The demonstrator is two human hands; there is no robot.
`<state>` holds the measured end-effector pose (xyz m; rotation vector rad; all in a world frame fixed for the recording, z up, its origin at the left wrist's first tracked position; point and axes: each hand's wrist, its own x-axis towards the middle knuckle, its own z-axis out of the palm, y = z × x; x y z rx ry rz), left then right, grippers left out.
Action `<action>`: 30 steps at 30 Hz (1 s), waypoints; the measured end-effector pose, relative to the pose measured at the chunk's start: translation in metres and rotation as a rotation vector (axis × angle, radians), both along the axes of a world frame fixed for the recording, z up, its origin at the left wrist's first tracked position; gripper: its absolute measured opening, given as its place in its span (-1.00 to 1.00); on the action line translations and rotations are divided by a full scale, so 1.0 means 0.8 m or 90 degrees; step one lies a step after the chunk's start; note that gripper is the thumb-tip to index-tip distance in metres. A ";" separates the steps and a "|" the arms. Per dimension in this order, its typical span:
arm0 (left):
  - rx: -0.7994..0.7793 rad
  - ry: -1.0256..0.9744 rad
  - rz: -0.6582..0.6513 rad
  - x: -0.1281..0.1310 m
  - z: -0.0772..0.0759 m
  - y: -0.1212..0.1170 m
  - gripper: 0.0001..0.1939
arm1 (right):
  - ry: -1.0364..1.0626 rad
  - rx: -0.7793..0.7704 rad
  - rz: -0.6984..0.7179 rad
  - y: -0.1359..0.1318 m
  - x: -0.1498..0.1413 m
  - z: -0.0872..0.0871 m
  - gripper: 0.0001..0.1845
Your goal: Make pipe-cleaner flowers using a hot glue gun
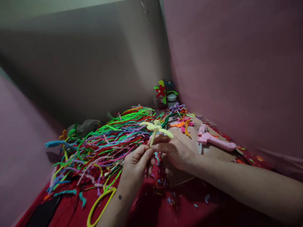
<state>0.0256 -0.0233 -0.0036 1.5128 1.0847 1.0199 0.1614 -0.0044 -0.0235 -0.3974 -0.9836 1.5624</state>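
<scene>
My left hand (136,161) and my right hand (174,150) meet at the middle of the view, both pinched on the stem of a pale yellow pipe-cleaner flower (156,127). The flower stands upright above my fingers, its petals spread sideways. Just left of my hands lies a big loose heap of coloured pipe cleaners (104,142) on a red cloth (165,208).
A pink glue gun (215,141) lies on a brown board (189,135) to the right. Finished pipe-cleaner flowers (182,121) lie behind my hands, and more stand in a small jar (171,99) in the corner. A yellow loop (99,205) lies near my left wrist. Walls close in behind and right.
</scene>
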 end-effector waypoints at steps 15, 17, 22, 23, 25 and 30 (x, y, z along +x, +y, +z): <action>-0.164 -0.223 -0.003 0.003 0.000 0.002 -0.81 | 0.043 -0.090 0.051 -0.001 -0.001 -0.002 -0.83; -0.175 -0.229 -0.015 0.002 0.002 0.001 -0.82 | 0.029 -0.098 0.052 -0.002 0.000 -0.001 -0.85; -0.175 -0.240 -0.038 0.001 0.002 -0.001 -0.84 | 0.006 -0.092 0.058 -0.001 0.001 -0.001 -0.87; -0.178 -0.242 -0.040 0.001 0.002 -0.001 -0.84 | 0.010 -0.091 0.054 -0.001 0.001 -0.001 -0.87; -0.181 -0.247 -0.042 0.002 0.002 -0.002 -0.82 | 0.021 -0.085 0.043 -0.001 0.001 0.000 -0.88; -0.188 -0.259 -0.047 0.004 0.003 -0.002 -0.82 | -0.003 -0.056 0.102 0.002 0.004 0.000 -0.88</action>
